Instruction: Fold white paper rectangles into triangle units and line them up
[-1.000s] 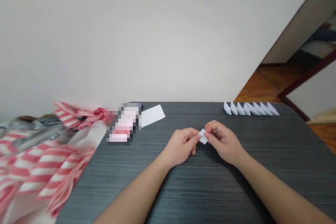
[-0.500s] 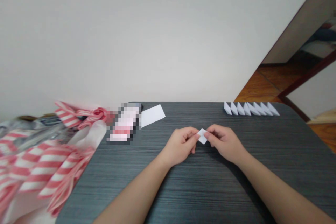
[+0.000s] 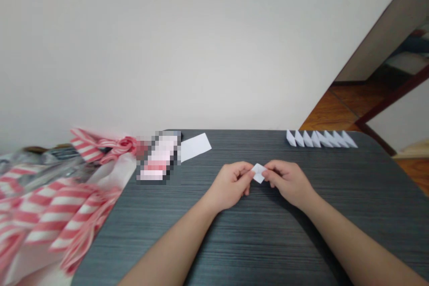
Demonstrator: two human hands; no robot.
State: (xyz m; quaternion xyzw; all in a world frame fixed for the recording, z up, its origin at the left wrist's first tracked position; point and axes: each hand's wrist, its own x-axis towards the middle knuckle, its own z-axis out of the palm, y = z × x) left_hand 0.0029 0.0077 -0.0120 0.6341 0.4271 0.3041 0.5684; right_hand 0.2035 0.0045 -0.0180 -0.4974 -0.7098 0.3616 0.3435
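Note:
Between my two hands is a small piece of folded white paper (image 3: 258, 173), diamond-shaped from here, with a crease across its middle. My left hand (image 3: 231, 186) pinches its left corner between thumb and forefinger. At the opposite corner, the thumb and fingertips of my right hand (image 3: 287, 183) grip the paper. Both hands are held just over the dark table (image 3: 241, 241). At the table's back right stand several folded white paper pieces (image 3: 317, 139) with pointed tips, lined up in a row.
A flat white paper sheet (image 3: 195, 146) lies at the back left, beside a pixelated phone-like object (image 3: 159, 158). Left of the table are red-and-white striped cloths (image 3: 60, 212) in a heap. A pale wall (image 3: 214, 53) rises behind the table's far edge.
My right thumb has shifted slightly outward along the paper's right corner, uncovering a little more of it. My left hand keeps its pinch, almost unmoved.

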